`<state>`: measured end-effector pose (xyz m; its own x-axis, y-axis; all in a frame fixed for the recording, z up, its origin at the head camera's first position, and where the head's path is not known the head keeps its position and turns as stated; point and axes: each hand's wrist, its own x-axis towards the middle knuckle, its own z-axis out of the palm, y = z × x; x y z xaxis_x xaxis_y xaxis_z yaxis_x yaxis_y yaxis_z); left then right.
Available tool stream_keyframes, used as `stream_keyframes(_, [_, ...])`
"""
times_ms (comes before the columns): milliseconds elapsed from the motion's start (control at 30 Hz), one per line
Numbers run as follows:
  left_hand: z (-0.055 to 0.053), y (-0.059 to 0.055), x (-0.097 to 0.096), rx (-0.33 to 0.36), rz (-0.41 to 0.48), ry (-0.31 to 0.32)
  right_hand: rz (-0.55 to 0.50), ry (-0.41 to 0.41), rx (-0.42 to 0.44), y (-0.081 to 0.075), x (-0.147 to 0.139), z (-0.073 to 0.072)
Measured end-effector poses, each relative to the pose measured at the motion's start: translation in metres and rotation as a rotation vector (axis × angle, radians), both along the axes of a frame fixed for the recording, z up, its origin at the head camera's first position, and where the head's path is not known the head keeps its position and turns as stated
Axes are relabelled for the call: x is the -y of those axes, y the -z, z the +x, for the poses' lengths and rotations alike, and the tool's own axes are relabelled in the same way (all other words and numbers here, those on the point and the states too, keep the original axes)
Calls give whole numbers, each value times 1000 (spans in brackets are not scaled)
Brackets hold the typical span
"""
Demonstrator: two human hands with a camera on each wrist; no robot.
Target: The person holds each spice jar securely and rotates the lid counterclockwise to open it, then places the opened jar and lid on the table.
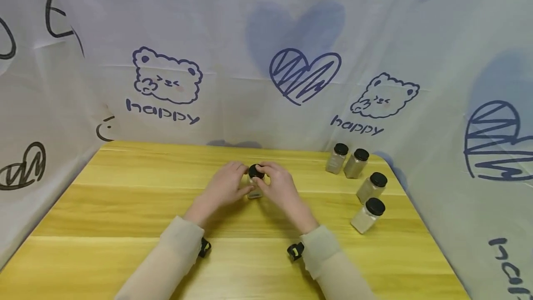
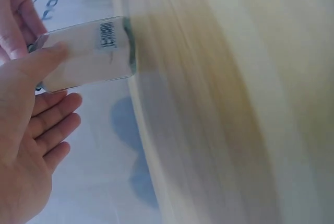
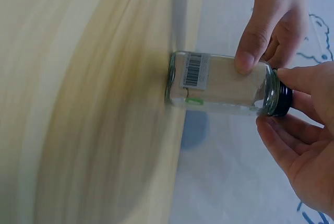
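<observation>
A clear glass jar [image 3: 224,85] with a barcode label stands upright on the table, a black lid [image 3: 283,98] on its top. My left hand [image 1: 226,183] holds the jar's body, its thumb pressed along the glass in the left wrist view. From the other side, my right hand [image 1: 280,184] grips the lid between thumb and fingers. A small green mark [image 3: 194,101] shows low on the jar; whether it is inside or on the glass I cannot tell. In the head view, my hands partly hide the jar.
Several similar black-lidded jars stand at the table's right side, among them one at the back [image 1: 337,159] and one nearest me [image 1: 368,215]. The yellow wood-grain table [image 1: 125,207] meets a white printed cloth [image 1: 233,22] behind it.
</observation>
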<state>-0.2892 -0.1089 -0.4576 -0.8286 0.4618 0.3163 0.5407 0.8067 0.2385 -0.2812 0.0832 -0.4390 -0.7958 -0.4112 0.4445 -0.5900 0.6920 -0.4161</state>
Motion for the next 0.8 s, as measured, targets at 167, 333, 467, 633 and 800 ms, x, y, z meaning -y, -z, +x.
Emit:
stream_keyframes(167, [10, -1, 21, 0, 22, -43, -60, -35, 0, 4, 22, 2])
stream_keyframes(333, [19, -2, 37, 6, 56, -75, -90, -56, 9, 6, 38, 5])
stream_keyframes(467, [22, -3, 39, 1, 68, -75, -107, -44, 34, 6, 40, 7])
stream_keyframes(633, [24, -4, 40, 27, 71, -81, -117, -41, 72, 5, 40, 7])
stream_keyframes(800, [25, -4, 41, 25, 70, -81, -117, -59, 95, 4, 38, 5])
